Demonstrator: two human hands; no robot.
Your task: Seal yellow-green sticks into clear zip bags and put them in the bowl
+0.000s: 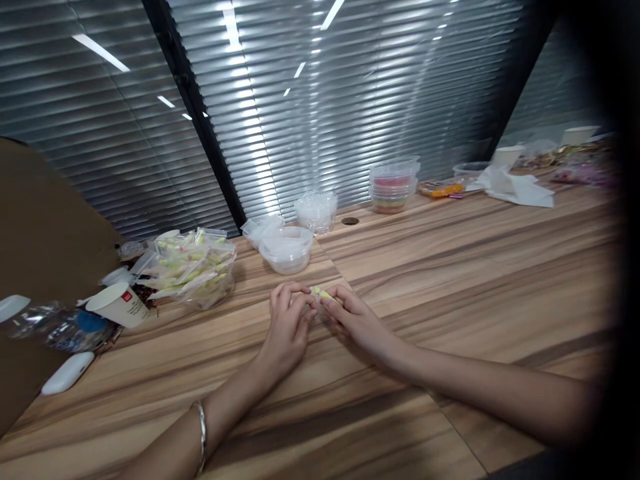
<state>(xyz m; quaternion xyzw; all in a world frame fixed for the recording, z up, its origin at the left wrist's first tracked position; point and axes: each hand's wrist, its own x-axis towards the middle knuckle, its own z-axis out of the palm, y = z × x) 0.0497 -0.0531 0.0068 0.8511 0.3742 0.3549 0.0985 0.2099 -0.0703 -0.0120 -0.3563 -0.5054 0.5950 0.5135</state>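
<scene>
In the middle of the wooden table (400, 287), my two hands meet around a small clear plastic bag (317, 301) with bright yellow bits at its top. My left hand (290, 320) has its fingers curled on the bag's left side. From the right, my right hand (353, 317) pinches the bag's yellow part between thumb and forefinger. Fingers hide much of the bag, so its contents are hard to make out. To the left, a larger clear bag (193, 270) is heaped with small zip bags holding yellow pieces.
Beyond my hands stand clear plastic bowls (286, 252) and a stack of tubs (393, 187) with coloured contents. A paper cup (117, 303) leans at the left, near a white case (68, 373). White tissue (515, 187) lies far right. Blinds (325, 100) rise behind the table.
</scene>
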